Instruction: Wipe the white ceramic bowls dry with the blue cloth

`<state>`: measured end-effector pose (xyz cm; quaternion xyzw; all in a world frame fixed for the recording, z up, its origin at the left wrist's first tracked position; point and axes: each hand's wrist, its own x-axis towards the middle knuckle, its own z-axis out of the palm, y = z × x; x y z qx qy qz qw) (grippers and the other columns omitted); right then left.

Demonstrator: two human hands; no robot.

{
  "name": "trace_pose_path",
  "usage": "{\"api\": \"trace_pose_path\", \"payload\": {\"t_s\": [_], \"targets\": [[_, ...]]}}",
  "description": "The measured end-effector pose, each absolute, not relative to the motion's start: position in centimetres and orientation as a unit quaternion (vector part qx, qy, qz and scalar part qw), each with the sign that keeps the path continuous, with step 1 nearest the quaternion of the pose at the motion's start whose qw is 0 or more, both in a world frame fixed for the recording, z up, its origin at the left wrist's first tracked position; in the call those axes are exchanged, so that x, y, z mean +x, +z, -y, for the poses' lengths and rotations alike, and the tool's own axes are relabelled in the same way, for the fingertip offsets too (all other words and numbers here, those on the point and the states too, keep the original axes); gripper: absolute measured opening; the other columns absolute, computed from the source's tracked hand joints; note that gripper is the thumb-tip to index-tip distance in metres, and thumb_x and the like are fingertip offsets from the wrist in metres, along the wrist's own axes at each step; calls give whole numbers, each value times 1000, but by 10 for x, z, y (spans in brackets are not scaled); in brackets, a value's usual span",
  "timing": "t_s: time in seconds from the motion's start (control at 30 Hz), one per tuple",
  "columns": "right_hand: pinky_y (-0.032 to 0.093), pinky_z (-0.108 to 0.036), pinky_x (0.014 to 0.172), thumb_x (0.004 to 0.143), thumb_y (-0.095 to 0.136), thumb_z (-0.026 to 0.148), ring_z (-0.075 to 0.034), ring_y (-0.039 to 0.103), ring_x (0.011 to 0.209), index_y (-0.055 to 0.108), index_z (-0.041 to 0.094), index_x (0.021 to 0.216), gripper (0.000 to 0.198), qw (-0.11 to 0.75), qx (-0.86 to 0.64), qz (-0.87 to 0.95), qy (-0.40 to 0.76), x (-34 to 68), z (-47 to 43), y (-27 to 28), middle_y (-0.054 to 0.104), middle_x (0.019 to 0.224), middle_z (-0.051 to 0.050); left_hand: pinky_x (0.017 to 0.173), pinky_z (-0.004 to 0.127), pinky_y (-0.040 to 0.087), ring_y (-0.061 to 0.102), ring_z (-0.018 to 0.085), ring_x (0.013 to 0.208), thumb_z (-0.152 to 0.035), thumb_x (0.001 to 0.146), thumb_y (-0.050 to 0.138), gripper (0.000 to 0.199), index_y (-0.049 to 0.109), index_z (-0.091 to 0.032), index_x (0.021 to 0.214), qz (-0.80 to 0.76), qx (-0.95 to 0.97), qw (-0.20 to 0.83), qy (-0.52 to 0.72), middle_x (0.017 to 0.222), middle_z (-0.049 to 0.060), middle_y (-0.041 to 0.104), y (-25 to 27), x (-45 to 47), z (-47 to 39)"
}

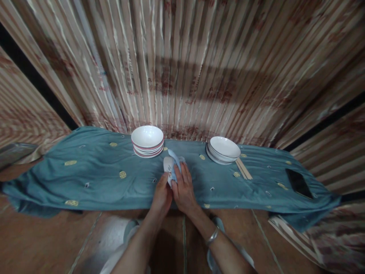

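At the middle of the table's front, my left hand (163, 192) is closed around a small white bowl (168, 164), tilted on its side, with dark markings on its outside. My right hand (184, 187) presses a light-blue cloth (175, 160) against the bowl, fingers bent over it. Part of the bowl is hidden by the cloth and my fingers. Behind my left hand stands a stack of white bowls with red rims (147, 140). To the right of my right hand is another stack of white bowls with dark rims (224, 150).
A teal patterned tablecloth (108, 190) covers the long narrow table. Wooden chopsticks (243, 169) lie beside the right stack, and a black phone-like slab (299, 182) rests near the right end. A pleated curtain (182, 76) hangs right behind the table.
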<state>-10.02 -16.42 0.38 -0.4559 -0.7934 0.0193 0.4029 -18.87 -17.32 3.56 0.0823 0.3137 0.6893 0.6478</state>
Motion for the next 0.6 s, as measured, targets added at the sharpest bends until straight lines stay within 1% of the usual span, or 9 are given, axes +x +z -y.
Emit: {"api": "trace_pose_path", "payload": {"t_s": [0.1, 0.17, 0.3, 0.37, 0.47, 0.6], "targets": [[28, -52, 115, 96, 37, 23, -27, 16, 146, 22, 17, 151, 57, 398, -454, 797, 13, -101, 163, 9, 24, 156, -14, 107, 35, 39, 55, 24, 122, -29, 71, 74, 32, 71, -12, 98, -319, 105, 642, 689, 106, 11, 73, 36, -186, 175], [26, -51, 115, 96, 37, 22, -26, 17, 146, 26, 17, 150, 55, 384, -452, 805, 7, -102, 162, 12, 28, 155, -14, 108, 34, 37, 54, 24, 123, -31, 71, 74, 33, 71, -12, 99, -324, 115, 639, 688, 106, 10, 73, 35, -185, 176], [25, -49, 116, 96, 37, 20, -24, 23, 144, 30, 21, 149, 53, 346, -438, 830, 5, -105, 161, 17, 34, 153, -11, 107, 35, 37, 55, 24, 122, -30, 73, 72, 28, 72, -13, 95, -335, 114, 632, 689, 103, 9, 74, 32, -187, 176], [25, -48, 116, 96, 37, 20, -23, 23, 144, 31, 21, 148, 52, 338, -424, 840, 1, -105, 161, 19, 36, 152, -10, 107, 35, 37, 56, 23, 121, -29, 75, 70, 25, 72, -14, 94, -333, 106, 630, 693, 103, 9, 73, 31, -188, 175], [24, -47, 116, 97, 36, 20, -22, 23, 144, 35, 19, 147, 50, 327, -408, 853, -9, -106, 163, 18, 38, 151, -10, 107, 35, 38, 56, 23, 121, -27, 76, 68, 24, 72, -15, 96, -317, 93, 633, 700, 106, 8, 73, 31, -192, 174], [27, -47, 115, 97, 37, 19, -23, 24, 144, 38, 19, 145, 48, 297, -386, 873, -12, -104, 168, 15, 39, 150, -10, 104, 33, 42, 59, 22, 117, -24, 80, 62, 24, 70, -12, 101, -317, 46, 644, 695, 107, 10, 72, 29, -200, 171]]}}
